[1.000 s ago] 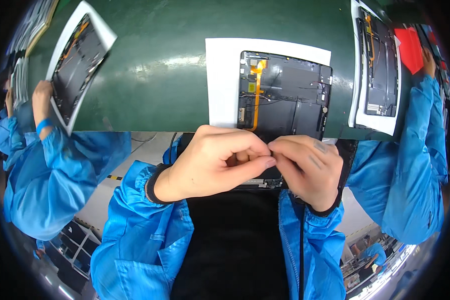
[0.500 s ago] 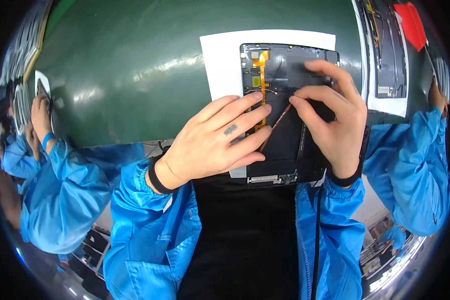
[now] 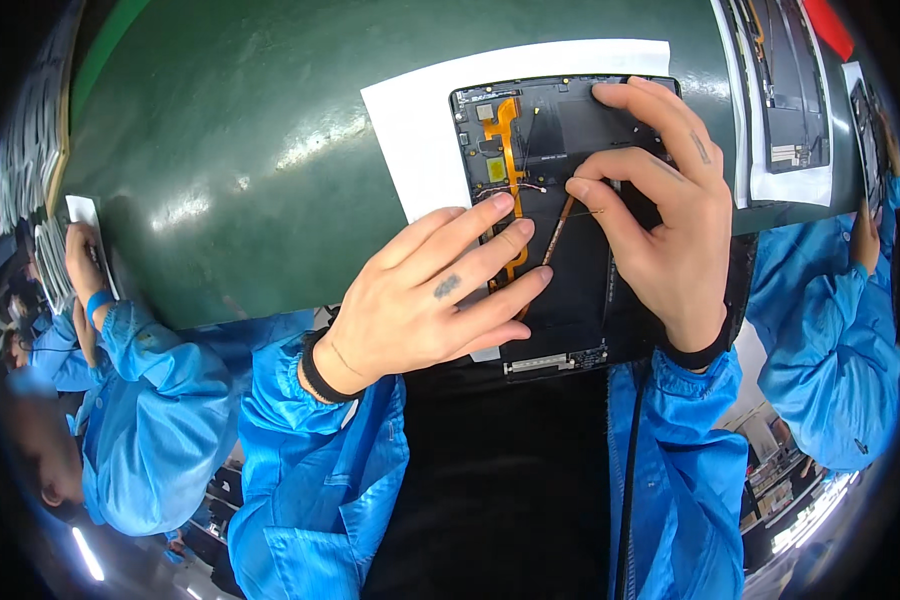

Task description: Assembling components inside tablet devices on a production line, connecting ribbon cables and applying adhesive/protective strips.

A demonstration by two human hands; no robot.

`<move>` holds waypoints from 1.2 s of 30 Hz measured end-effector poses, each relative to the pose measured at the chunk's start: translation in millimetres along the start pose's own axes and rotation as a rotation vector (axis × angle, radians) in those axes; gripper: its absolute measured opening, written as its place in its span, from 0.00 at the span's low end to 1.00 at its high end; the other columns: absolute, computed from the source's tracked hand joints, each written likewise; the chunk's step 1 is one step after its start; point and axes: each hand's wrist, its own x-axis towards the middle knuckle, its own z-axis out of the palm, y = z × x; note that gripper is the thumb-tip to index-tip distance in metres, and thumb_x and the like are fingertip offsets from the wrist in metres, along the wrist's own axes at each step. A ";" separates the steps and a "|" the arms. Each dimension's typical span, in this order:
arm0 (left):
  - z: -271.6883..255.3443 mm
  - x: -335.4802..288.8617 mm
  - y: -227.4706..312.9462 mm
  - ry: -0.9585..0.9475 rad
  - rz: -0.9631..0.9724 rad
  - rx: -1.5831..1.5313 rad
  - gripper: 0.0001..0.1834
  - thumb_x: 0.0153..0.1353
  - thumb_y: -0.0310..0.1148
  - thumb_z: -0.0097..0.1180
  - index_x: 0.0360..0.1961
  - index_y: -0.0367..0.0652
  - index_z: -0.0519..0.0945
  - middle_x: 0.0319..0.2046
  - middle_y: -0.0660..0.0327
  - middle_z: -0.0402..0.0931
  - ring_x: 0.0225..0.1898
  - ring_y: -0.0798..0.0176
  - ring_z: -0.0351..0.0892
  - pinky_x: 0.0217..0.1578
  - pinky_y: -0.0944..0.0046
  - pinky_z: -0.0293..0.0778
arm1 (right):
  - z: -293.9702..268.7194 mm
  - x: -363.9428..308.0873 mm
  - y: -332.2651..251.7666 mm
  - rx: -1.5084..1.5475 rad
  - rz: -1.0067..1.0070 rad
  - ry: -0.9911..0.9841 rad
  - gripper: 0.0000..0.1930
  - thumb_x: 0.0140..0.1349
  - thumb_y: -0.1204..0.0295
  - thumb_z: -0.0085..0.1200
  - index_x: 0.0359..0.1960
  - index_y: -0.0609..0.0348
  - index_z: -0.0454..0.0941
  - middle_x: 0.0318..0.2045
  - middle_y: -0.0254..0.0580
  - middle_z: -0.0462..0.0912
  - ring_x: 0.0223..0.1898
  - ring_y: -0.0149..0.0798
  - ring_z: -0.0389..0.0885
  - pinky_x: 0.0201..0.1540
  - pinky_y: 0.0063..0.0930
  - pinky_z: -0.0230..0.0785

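An opened black tablet housing lies in front of me on a sheet of white paper. Along its left side runs an orange flex cable, partly covered by my fingers. My left hand rests over the housing's left edge with fingers spread; one fingertip touches the lower end of a thin coppery strip. At the strip's upper end, thumb and index finger of my right hand are pinched together on it, the other fingers raised. A thin white-and-dark wire crosses the flex cable near my left fingertips.
The green work table stretches to the left. At the far right another opened tablet housing lies on white paper, with a red item beyond it. Co-workers in blue jackets sit on both sides, a left one's hand at the table edge.
The head view has shifted slightly. The strip slants more steeply, and my left fingertip is now on its lower end. My right hand keeps its pinch.
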 end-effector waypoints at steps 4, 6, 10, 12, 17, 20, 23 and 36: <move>-1.6 0.0 -0.6 -0.009 0.001 -0.010 0.23 0.54 0.54 0.71 0.48 0.57 0.92 0.58 0.58 0.82 0.65 0.47 0.78 0.56 0.50 0.80 | -0.1 0.2 -1.9 -0.017 0.004 -0.003 0.06 0.53 0.75 0.72 0.32 0.57 0.89 0.60 0.43 0.85 0.67 0.53 0.77 0.67 0.44 0.66; -1.6 1.6 0.1 -0.005 0.003 -0.002 0.23 0.54 0.54 0.71 0.49 0.57 0.92 0.58 0.58 0.82 0.64 0.47 0.78 0.56 0.50 0.80 | -1.6 1.1 -1.4 -0.010 0.010 -0.003 0.06 0.53 0.75 0.72 0.32 0.57 0.89 0.60 0.43 0.85 0.68 0.53 0.77 0.67 0.44 0.66; -0.1 4.3 2.0 0.000 -0.006 0.005 0.25 0.55 0.54 0.71 0.50 0.56 0.91 0.57 0.58 0.81 0.63 0.48 0.79 0.55 0.50 0.80 | -2.4 0.9 1.9 0.000 0.007 0.002 0.06 0.53 0.75 0.72 0.32 0.57 0.89 0.60 0.42 0.85 0.68 0.53 0.76 0.67 0.44 0.66; -1.1 6.9 1.9 -0.008 -0.008 0.013 0.25 0.55 0.54 0.71 0.51 0.55 0.91 0.56 0.58 0.80 0.62 0.49 0.80 0.55 0.51 0.80 | -2.0 0.7 2.3 -0.002 0.011 0.008 0.06 0.53 0.75 0.72 0.32 0.57 0.89 0.60 0.42 0.85 0.68 0.53 0.76 0.67 0.44 0.66; -2.6 11.0 4.2 -0.018 -0.019 0.067 0.27 0.56 0.55 0.70 0.53 0.54 0.89 0.54 0.58 0.80 0.60 0.51 0.81 0.53 0.53 0.79 | 1.5 0.4 4.1 0.017 0.012 0.014 0.06 0.53 0.75 0.72 0.32 0.56 0.89 0.60 0.41 0.85 0.68 0.52 0.76 0.68 0.43 0.66; -1.6 9.7 4.4 -0.012 -0.030 0.075 0.28 0.56 0.55 0.70 0.54 0.54 0.89 0.53 0.58 0.78 0.58 0.51 0.81 0.52 0.53 0.78 | 2.4 -0.1 1.5 0.019 0.022 0.010 0.06 0.53 0.76 0.72 0.32 0.56 0.89 0.60 0.41 0.85 0.69 0.52 0.76 0.68 0.43 0.66; -1.2 8.6 4.3 -0.008 -0.033 0.117 0.29 0.56 0.55 0.69 0.56 0.54 0.88 0.53 0.59 0.77 0.57 0.51 0.81 0.51 0.53 0.77 | 3.8 0.6 -1.7 0.022 0.022 0.020 0.06 0.53 0.76 0.72 0.32 0.56 0.89 0.60 0.41 0.85 0.68 0.52 0.76 0.68 0.43 0.66; -7.0 27.1 7.0 -0.017 -0.130 0.078 0.33 0.54 0.48 0.72 0.59 0.46 0.86 0.53 0.54 0.73 0.52 0.48 0.77 0.51 0.52 0.75 | 5.1 3.7 -7.6 0.034 0.044 0.023 0.05 0.52 0.75 0.72 0.32 0.57 0.89 0.58 0.41 0.85 0.67 0.51 0.77 0.67 0.42 0.66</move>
